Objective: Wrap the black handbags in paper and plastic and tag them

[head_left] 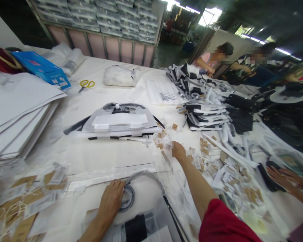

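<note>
My left hand [111, 201] lies flat with fingers spread on a folded garment in a clear bag [141, 198] at the near edge of the table. My right hand [177, 150], on an arm in a red sleeve, reaches forward to a scatter of small brown and white tags [204, 151]; its fingers are pinched on a small white tag [168, 145]. A folded grey, white and black garment [120, 121] lies in the middle of the white table [96, 97].
White card sheets [17, 111] are stacked at left beside a blue box [41, 69] and yellow scissors [87, 84]. More tags [22, 198] lie near left. Striped garments [204, 114] are piled at right, where other people sit; another person's hand [285, 178] rests at far right.
</note>
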Motion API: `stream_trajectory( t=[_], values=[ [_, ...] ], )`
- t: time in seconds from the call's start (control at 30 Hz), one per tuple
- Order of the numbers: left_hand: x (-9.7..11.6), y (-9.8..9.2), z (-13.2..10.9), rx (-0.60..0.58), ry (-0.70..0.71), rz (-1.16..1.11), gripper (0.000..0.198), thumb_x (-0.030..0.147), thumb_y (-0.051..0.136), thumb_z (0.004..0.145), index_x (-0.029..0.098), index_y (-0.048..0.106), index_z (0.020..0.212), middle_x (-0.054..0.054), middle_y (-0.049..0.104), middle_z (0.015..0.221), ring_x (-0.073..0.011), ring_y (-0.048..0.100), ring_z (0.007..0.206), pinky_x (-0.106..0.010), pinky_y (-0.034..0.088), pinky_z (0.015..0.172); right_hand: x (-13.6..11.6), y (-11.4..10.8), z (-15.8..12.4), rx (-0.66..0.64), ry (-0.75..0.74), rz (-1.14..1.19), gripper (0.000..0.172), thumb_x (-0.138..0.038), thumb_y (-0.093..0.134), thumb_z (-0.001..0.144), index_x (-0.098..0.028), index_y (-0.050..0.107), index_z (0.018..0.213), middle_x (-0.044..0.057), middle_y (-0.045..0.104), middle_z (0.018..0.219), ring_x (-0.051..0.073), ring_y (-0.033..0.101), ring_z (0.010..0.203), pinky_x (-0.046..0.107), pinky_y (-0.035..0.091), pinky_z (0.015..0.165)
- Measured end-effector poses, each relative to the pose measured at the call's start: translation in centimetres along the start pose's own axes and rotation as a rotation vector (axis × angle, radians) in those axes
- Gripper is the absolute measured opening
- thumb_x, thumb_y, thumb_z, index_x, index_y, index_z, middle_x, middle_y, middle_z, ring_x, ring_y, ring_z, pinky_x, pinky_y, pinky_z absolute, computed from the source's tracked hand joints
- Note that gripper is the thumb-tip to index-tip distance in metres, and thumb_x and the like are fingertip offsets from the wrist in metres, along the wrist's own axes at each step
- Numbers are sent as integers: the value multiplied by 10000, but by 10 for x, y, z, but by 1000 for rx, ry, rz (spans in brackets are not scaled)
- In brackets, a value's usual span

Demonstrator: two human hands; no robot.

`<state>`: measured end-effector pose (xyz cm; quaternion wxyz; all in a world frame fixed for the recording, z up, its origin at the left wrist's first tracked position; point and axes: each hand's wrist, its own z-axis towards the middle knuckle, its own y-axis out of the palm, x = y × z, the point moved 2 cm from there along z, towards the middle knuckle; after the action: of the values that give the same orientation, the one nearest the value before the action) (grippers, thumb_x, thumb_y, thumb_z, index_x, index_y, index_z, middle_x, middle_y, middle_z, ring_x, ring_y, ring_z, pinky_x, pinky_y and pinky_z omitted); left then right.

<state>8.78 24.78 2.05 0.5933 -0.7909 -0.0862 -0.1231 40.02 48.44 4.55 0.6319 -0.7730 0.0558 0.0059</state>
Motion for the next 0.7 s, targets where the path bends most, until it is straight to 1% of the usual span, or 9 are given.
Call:
stream_trajectory(
  t=[0.1, 0.17, 0.27, 0.37, 0.43, 0.5, 0.6, 0.63, 0.7],
  values=[
    [1, -1, 1, -27, -5, -2, 360, 65, 415, 888, 197, 664, 1112, -88, 646, 1088, -243, 576, 1020, -368, 445, 877, 3, 5, 11, -40, -8, -1, 276, -86, 580, 810, -166, 668, 1059, 132, 683, 1067, 233, 611, 1016, 308, 394, 874],
    [1, -1, 1, -31, -8, -8, 360, 66, 419, 889, 197, 660, 1121, -86, 645, 1080, -243, 572, 1018, -366, 444, 874, 6, 6, 14, -49, 2, 22, 247, -94, 581, 803, -182, 676, 1013, 112, 693, 1031, 225, 611, 1001, 310, 383, 868],
    [0, 0, 0, -21, -8, -16, 353, 71, 422, 893, 198, 658, 1122, -85, 642, 1079, -242, 570, 1014, -367, 445, 874, 16, 3, 9, -54, 55, 107, 181, -125, 589, 765, -214, 695, 882, 52, 712, 883, 200, 632, 884, 282, 390, 779],
    [0, 0, -1, -15, -8, -24, 344, 77, 423, 895, 201, 660, 1111, -81, 641, 1074, -240, 567, 1017, -365, 444, 879, 32, -5, -4, -20, 131, 264, 105, -233, 600, 748, -213, 692, 793, 27, 699, 761, 187, 629, 765, 259, 383, 662],
    [1, -1, -2, -10, -5, -30, 343, 78, 421, 895, 198, 658, 1111, -80, 641, 1072, -239, 564, 1022, -365, 444, 878, 43, -13, -15, 22, 171, 402, 156, -334, 601, 749, -201, 679, 771, 19, 680, 699, 182, 613, 708, 254, 375, 611],
    [1, -1, -2, 4, -2, -37, 344, 79, 421, 892, 195, 654, 1116, -81, 642, 1071, -238, 564, 1023, -365, 445, 874, 53, -24, -29, 59, 197, 556, 267, -452, 603, 739, -190, 652, 731, 4, 633, 613, 174, 580, 634, 255, 367, 571],
    [1, 0, -2, 37, -3, -35, 343, 84, 424, 890, 186, 646, 1131, -94, 643, 1084, -244, 568, 1043, -373, 450, 873, 57, -44, -54, 82, 209, 788, 422, -606, 623, 685, -184, 605, 674, -20, 544, 523, 145, 496, 527, 259, 343, 512],
    [1, 1, -2, 44, -2, -34, 343, 87, 427, 887, 181, 643, 1136, -100, 643, 1088, -250, 571, 1048, -380, 453, 875, 55, -51, -65, 82, 202, 848, 451, -635, 634, 667, -185, 601, 674, -20, 540, 530, 134, 473, 508, 258, 338, 496],
    [0, -1, -2, 48, 12, -40, 336, 103, 454, 874, 176, 639, 1146, -106, 644, 1106, -258, 580, 1061, -388, 461, 885, 47, -64, -88, 38, 185, 1040, 456, -626, 693, 636, -183, 624, 720, 2, 594, 617, 115, 458, 503, 250, 338, 473]
  ],
)
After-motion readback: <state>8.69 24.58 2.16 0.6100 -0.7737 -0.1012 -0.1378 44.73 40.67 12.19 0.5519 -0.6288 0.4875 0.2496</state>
